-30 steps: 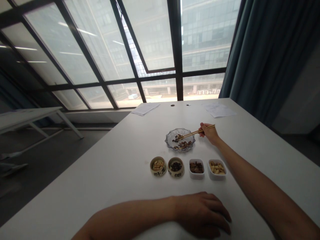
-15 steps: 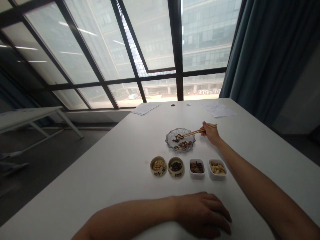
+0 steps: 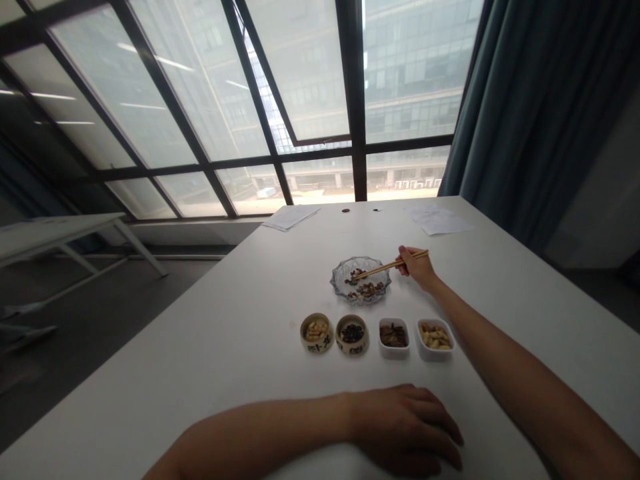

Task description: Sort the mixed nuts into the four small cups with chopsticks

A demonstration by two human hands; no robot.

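My right hand grips a pair of wooden chopsticks, their tips over a cut-glass plate holding dark and brown food pieces. Whether the tips hold anything is too small to tell. Nearer me stand a row of small dishes: a patterned ceramic bowl of pale nuts, a matching bowl of dark pieces, a white dish of brown pieces and a white dish of pale nuts. My left hand lies on the table near the front edge, holding nothing.
The white table ends at a long edge on the left, above a grey floor. Two sheets of paper lie at its far end by the windows. Another white table stands at the left.
My right hand and the chopsticks have shifted slightly left and lowered a little since half a second ago. My left hand and the dishes have not moved.
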